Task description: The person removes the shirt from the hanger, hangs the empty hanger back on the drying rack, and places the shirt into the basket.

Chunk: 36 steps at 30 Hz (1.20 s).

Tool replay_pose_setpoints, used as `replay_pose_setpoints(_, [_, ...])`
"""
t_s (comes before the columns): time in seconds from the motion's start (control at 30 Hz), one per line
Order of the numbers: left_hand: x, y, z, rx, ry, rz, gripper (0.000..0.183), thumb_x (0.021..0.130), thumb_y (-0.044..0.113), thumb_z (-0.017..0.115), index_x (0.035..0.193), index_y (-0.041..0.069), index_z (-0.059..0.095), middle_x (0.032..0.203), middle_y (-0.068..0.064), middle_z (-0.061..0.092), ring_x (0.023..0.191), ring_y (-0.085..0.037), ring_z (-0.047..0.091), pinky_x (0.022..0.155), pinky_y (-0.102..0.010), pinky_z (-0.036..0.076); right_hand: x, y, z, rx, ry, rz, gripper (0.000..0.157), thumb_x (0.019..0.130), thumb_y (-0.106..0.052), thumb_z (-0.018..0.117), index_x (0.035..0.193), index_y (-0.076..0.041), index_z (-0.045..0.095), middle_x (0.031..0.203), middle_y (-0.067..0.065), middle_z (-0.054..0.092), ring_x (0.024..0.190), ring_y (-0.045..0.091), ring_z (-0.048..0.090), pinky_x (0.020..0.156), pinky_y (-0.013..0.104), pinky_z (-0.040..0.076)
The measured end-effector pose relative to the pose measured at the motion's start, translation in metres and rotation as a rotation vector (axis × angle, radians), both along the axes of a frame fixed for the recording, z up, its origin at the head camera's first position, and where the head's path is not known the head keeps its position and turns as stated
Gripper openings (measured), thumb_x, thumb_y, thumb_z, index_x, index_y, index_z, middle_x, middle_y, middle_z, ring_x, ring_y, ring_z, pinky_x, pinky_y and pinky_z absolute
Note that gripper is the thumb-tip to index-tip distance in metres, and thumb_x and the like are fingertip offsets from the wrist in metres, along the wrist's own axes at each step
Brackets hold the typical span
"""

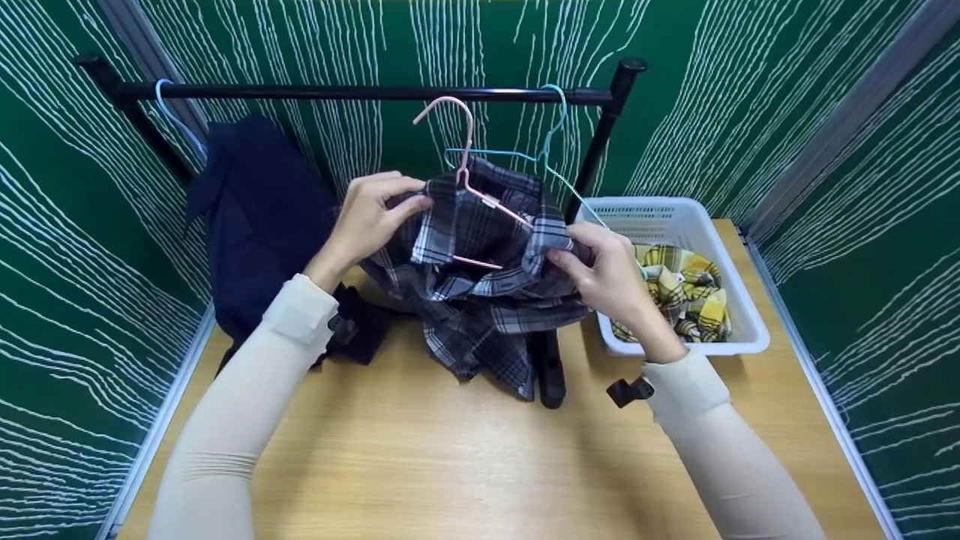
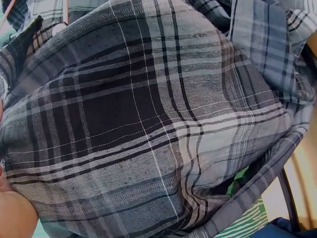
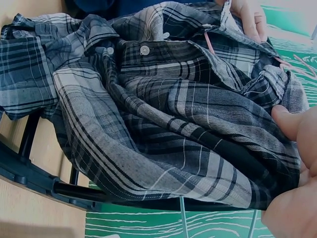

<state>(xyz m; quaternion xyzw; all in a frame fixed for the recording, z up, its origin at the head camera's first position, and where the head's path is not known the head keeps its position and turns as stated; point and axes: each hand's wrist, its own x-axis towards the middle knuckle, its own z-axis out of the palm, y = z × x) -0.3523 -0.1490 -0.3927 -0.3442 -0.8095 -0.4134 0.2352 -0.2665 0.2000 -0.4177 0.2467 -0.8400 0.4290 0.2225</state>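
A grey and black plaid shirt [image 1: 480, 300] hangs bunched between both hands, with white buttons [image 3: 144, 50] visible in the right wrist view. My left hand [image 1: 379, 214] pinches the shirt beside the collar, thumb against fingers. On the other side, my right hand [image 1: 604, 262] grips the cloth at the collar's right edge. Inside the neck opening sits a pink hanger [image 1: 491, 201]; its hook rises in front of the rack's bar. Cloth hides most of the hanger's lower part. The left wrist view is filled mostly by plaid fabric [image 2: 124, 109].
A black clothes rack [image 1: 330, 91] spans the back. Dark navy clothing [image 1: 259, 217] hangs at left on a light blue hanger [image 1: 176, 120]. A teal hanger [image 1: 551, 142] hangs at right. Beyond my right hand, a white basket [image 1: 750, 330] holds yellow plaid clothing [image 1: 679, 292] on the wooden table [image 1: 450, 457].
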Motion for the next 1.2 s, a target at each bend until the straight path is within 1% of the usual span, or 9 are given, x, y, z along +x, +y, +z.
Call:
replay_pose_setpoints(0.1, [0.001, 0.004, 0.001, 0.01, -0.01, 0.01, 0.02, 0.097, 0.025, 0.079, 0.109, 0.009, 0.083, 0.1, -0.002, 0.079, 0.086, -0.011, 0.067, 0.077, -0.026, 0.048, 0.001, 0.001, 0.0, 0.005, -0.004, -0.005, 0.011, 0.095, -0.004, 0.078, 0.106, -0.005, 0.079, 0.105, 0.007, 0.077, 0.099, 0.021, 0.069, 0.091, 0.032, 0.05])
replay_pose_setpoints(0.2, [0.001, 0.007, 0.002, 0.024, -0.027, 0.019, 0.024, 0.095, 0.025, 0.081, 0.115, 0.012, 0.082, 0.091, 0.0, 0.075, 0.079, -0.009, 0.06, 0.072, -0.025, 0.044, 0.001, 0.001, 0.0, 0.023, -0.005, -0.014, 0.011, 0.096, -0.007, 0.078, 0.107, -0.007, 0.079, 0.106, 0.007, 0.077, 0.1, 0.02, 0.069, 0.091, 0.034, 0.05])
replay_pose_setpoints(0.33, [0.002, 0.012, 0.004, 0.035, -0.034, 0.013, 0.031, 0.094, 0.026, 0.082, 0.123, 0.017, 0.079, 0.079, 0.001, 0.062, 0.069, -0.011, 0.05, 0.065, -0.026, 0.038, 0.0, 0.0, 0.0, 0.036, -0.004, -0.02, 0.009, 0.095, -0.01, 0.079, 0.105, -0.009, 0.079, 0.103, 0.006, 0.077, 0.096, 0.02, 0.068, 0.088, 0.035, 0.05])
replay_pose_setpoints(0.5, [0.003, 0.018, 0.008, 0.039, -0.037, -0.006, 0.042, 0.091, 0.029, 0.082, 0.131, 0.02, 0.075, 0.078, 0.001, 0.065, 0.065, -0.01, 0.049, 0.063, -0.027, 0.037, -0.001, -0.001, 0.0, 0.033, -0.007, -0.017, 0.005, 0.095, -0.009, 0.08, 0.099, -0.007, 0.078, 0.098, 0.007, 0.075, 0.091, 0.02, 0.066, 0.084, 0.034, 0.048])
replay_pose_setpoints(0.6, [0.005, 0.021, 0.01, 0.04, -0.029, -0.017, 0.039, 0.091, 0.028, 0.082, 0.128, 0.017, 0.077, 0.087, 0.0, 0.073, 0.073, -0.009, 0.058, 0.069, -0.026, 0.044, -0.001, -0.001, 0.0, 0.03, -0.009, -0.018, 0.004, 0.094, -0.008, 0.08, 0.096, -0.006, 0.076, 0.095, 0.007, 0.074, 0.088, 0.02, 0.064, 0.082, 0.034, 0.046])
replay_pose_setpoints(0.7, [0.007, 0.026, 0.013, 0.037, -0.024, -0.04, 0.031, 0.092, 0.026, 0.081, 0.118, 0.011, 0.081, 0.101, -0.001, 0.079, 0.09, -0.011, 0.07, 0.083, -0.028, 0.053, -0.002, -0.002, -0.001, 0.028, -0.002, -0.012, 0.005, 0.093, -0.008, 0.081, 0.094, -0.006, 0.076, 0.093, 0.007, 0.073, 0.086, 0.02, 0.064, 0.08, 0.033, 0.046])
replay_pose_setpoints(0.8, [0.008, 0.031, 0.016, 0.046, -0.031, -0.049, 0.027, 0.093, 0.026, 0.08, 0.113, 0.007, 0.082, 0.109, -0.002, 0.081, 0.102, -0.013, 0.074, 0.093, -0.031, 0.055, -0.002, -0.004, -0.002, 0.022, 0.001, -0.003, 0.005, 0.093, -0.008, 0.081, 0.095, -0.006, 0.077, 0.094, 0.006, 0.075, 0.087, 0.02, 0.065, 0.081, 0.033, 0.047])
replay_pose_setpoints(1.03, [0.012, 0.038, 0.02, 0.104, -0.107, -0.026, 0.021, 0.094, 0.024, 0.081, 0.109, 0.008, 0.082, 0.101, 0.002, 0.079, 0.088, -0.008, 0.066, 0.081, -0.028, 0.051, -0.002, -0.006, -0.002, 0.02, -0.016, 0.009, 0.008, 0.094, -0.008, 0.08, 0.1, -0.004, 0.079, 0.099, 0.008, 0.077, 0.093, 0.021, 0.069, 0.086, 0.034, 0.05])
replay_pose_setpoints(1.2, [0.017, 0.041, 0.019, 0.083, -0.155, 0.005, 0.019, 0.097, 0.026, 0.08, 0.108, 0.011, 0.081, 0.094, 0.004, 0.074, 0.082, -0.008, 0.057, 0.076, -0.028, 0.045, -0.001, -0.007, -0.005, 0.024, -0.048, 0.015, 0.009, 0.096, -0.01, 0.079, 0.103, -0.005, 0.079, 0.102, 0.007, 0.078, 0.096, 0.022, 0.069, 0.088, 0.036, 0.05])
